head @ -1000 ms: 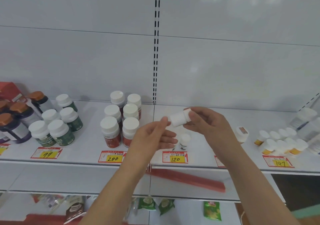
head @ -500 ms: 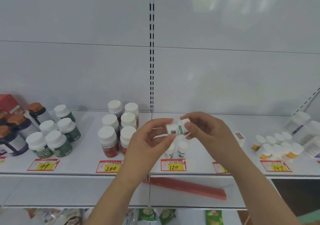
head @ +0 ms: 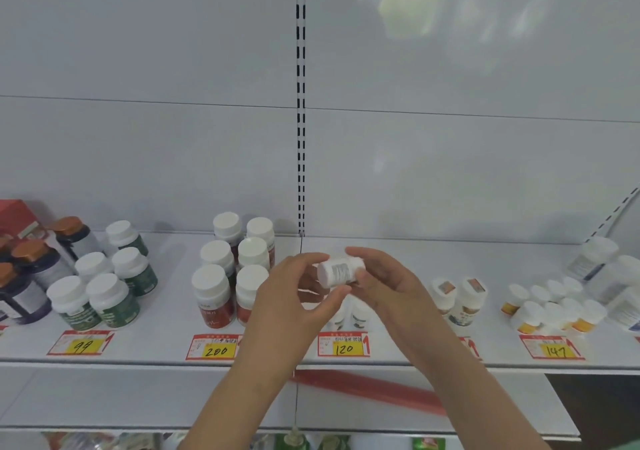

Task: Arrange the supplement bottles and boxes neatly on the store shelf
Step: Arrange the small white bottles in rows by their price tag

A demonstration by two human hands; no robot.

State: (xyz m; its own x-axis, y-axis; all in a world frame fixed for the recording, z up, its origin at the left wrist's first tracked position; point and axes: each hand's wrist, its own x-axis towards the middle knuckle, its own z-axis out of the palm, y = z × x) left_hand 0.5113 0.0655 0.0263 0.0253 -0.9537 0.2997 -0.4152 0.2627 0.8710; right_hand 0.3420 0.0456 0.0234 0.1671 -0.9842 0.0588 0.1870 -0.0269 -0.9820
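A small white bottle (head: 340,270) lies on its side in the air above the white shelf (head: 391,255), its barcode label facing me. My left hand (head: 294,297) pinches its left end and my right hand (head: 384,287) grips its right end. Below the hands two small white bottles (head: 358,314) stand behind the 120 price tag (head: 343,345), partly hidden.
Red-labelled bottles (head: 227,276) stand in two rows left of my hands, green-labelled bottles (head: 100,283) farther left, dark brown-capped bottles (head: 31,269) and a red box (head: 17,215) at the far left. Two white bottles (head: 459,299) and orange-labelled small bottles (head: 550,306) stand to the right.
Both hands have turned the small bottle between them, so its barcode label now faces me. The view has tilted up a little.
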